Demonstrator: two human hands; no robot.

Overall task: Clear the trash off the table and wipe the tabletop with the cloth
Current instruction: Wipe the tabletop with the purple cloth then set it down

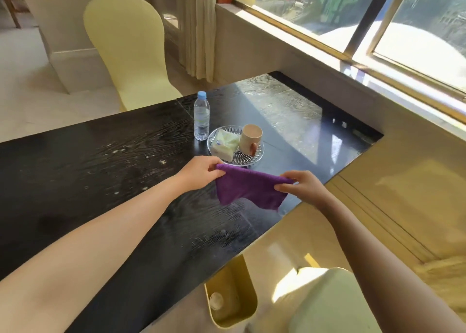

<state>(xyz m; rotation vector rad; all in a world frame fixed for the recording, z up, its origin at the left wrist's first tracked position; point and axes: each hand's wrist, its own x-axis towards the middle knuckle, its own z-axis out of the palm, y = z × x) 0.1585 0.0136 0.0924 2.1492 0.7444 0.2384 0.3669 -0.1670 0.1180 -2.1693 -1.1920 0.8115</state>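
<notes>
A purple cloth (248, 189) hangs just above the black tabletop (106, 171), stretched between both hands. My left hand (200, 172) pinches its left top corner and my right hand (301, 185) pinches its right top corner. The cloth's lower edge droops toward the table near the right edge. Pale crumbs and smears (141, 156) speckle the tabletop to the left of the hands. Below the table's right edge stands a yellow bin (230, 295) with a crumpled pale item inside.
Behind the cloth sits a glass plate (258, 156) carrying a tissue pack (225, 144) and a beige mug (249, 138). A water bottle (201, 117) stands beside it. A yellow chair (131, 47) is at the far side, another seat (325, 305) at lower right, a window ledge (315, 47) beyond.
</notes>
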